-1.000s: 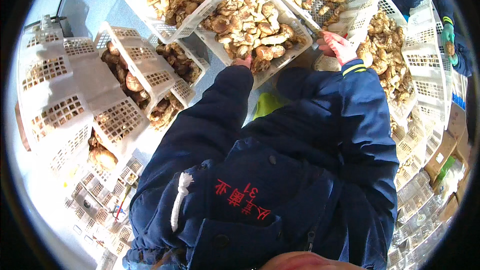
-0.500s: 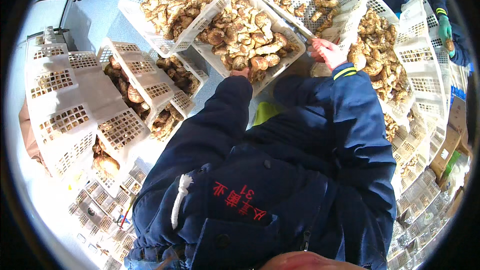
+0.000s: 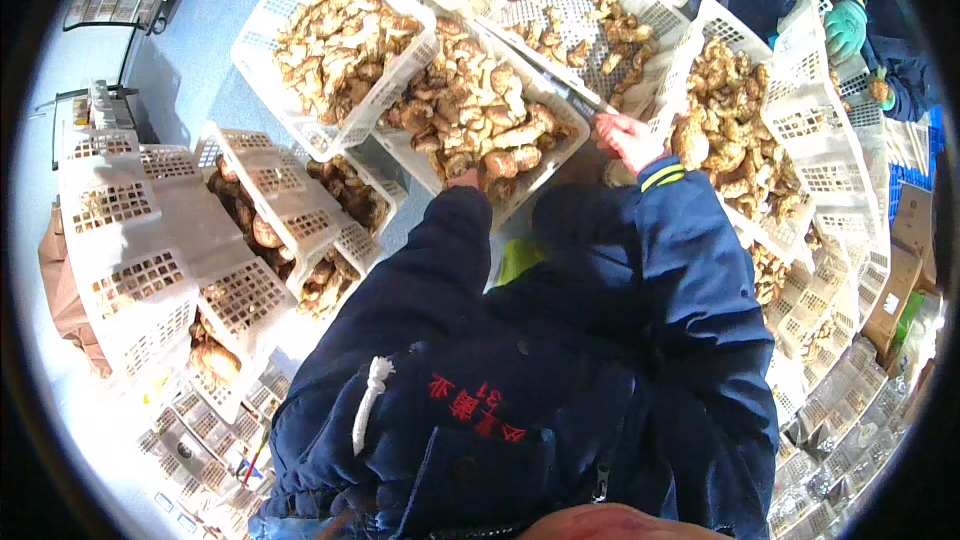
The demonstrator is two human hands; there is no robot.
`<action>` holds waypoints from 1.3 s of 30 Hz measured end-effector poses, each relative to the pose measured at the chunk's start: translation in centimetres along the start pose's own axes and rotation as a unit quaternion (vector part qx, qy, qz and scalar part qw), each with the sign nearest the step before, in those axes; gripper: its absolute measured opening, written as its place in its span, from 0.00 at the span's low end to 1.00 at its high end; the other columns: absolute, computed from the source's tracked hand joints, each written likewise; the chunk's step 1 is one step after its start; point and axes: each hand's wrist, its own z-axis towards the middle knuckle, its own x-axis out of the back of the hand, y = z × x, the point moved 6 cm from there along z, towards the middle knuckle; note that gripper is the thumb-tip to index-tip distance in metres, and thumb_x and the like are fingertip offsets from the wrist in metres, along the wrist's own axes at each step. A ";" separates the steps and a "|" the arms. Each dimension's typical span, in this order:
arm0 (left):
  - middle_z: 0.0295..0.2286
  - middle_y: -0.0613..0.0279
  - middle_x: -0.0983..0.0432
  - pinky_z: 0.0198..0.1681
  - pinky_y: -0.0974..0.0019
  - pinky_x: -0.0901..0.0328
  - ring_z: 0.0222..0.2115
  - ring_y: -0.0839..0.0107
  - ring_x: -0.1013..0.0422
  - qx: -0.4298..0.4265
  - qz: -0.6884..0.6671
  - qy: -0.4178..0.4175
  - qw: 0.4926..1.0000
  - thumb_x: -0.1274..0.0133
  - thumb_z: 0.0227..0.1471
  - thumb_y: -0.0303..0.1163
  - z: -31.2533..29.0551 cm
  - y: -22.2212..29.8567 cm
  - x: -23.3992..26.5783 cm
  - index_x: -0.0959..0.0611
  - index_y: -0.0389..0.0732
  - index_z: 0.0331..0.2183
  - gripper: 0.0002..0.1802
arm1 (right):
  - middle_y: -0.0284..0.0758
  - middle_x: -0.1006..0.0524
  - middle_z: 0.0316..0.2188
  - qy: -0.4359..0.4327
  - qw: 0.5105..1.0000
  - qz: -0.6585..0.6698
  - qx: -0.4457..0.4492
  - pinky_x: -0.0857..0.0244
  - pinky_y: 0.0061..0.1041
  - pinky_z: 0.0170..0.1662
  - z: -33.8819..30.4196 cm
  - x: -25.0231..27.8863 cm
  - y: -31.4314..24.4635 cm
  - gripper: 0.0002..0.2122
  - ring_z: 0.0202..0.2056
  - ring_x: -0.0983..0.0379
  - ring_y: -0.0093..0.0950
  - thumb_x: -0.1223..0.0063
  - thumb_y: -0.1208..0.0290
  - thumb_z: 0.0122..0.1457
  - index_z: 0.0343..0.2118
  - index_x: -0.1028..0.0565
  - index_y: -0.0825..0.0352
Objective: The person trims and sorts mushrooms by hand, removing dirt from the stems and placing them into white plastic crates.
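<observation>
At the near corner of a white mesh crate (image 3: 560, 155), my left hand (image 3: 463, 179) is closed around a brown-capped mushroom (image 3: 457, 162); its fingers are mostly hidden. More pale-stemmed mushrooms (image 3: 480, 105) fill this crate. To the right, my right hand (image 3: 632, 142) is closed with fingers curled. A narrow dark strip (image 3: 578, 100), like a knife blade, runs from it toward the far left, along the rim between two crates; its kind is unclear.
A fuller mushroom crate (image 3: 420, 75) overlaps at the far left, and a sparser one (image 3: 545, 15) lies beyond. Tilted crates (image 3: 825, 160) crowd the right. Stacked crates (image 3: 165, 190) stand at left. A co-worker's green-gloved hand (image 3: 846, 28) is at the far right.
The whole scene has shifted down and slightly left in view. Both my hands keep nearly the same places against the crates. The co-worker's gloved hand has moved left and farther away.
</observation>
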 end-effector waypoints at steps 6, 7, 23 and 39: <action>0.33 0.50 0.29 0.34 0.60 0.39 0.33 0.58 0.33 0.171 -0.370 0.123 0.905 0.50 0.41 0.52 0.6 -5.5 0.7 0.26 0.34 0.38 0.31 | 0.30 0.27 0.28 -0.051 0.996 0.065 0.016 0.39 0.15 0.29 0.8 -0.5 0.1 0.13 0.26 0.34 0.18 0.54 0.77 0.50 0.40 0.30 0.72; 0.28 0.55 0.28 0.28 0.62 0.40 0.26 0.63 0.33 0.133 -0.450 0.136 0.873 0.49 0.42 0.48 1.7 -8.7 0.3 0.25 0.36 0.37 0.26 | 0.30 0.27 0.28 -0.056 0.998 0.032 -0.010 0.40 0.15 0.28 1.0 -1.9 -0.5 0.13 0.25 0.35 0.18 0.54 0.77 0.50 0.40 0.30 0.72; 0.34 0.51 0.29 0.38 0.67 0.35 0.37 0.66 0.31 -0.342 -0.580 -0.056 0.737 0.59 0.53 0.29 -16.2 15.8 15.4 0.29 0.30 0.38 0.13 | 0.38 0.24 0.30 -0.129 0.988 0.068 -0.047 0.33 0.22 0.30 -6.6 -10.4 -3.9 0.17 0.29 0.26 0.27 0.56 0.61 0.56 0.43 0.33 0.67; 0.32 0.56 0.28 0.39 0.68 0.36 0.33 0.69 0.32 -0.335 -0.709 -0.075 0.616 0.57 0.51 0.29 -20.4 20.1 17.3 0.28 0.30 0.37 0.13 | 0.33 0.25 0.26 0.014 0.982 0.150 0.118 0.37 0.18 0.26 -5.4 -7.0 -4.7 0.14 0.24 0.30 0.21 0.55 0.63 0.56 0.39 0.29 0.70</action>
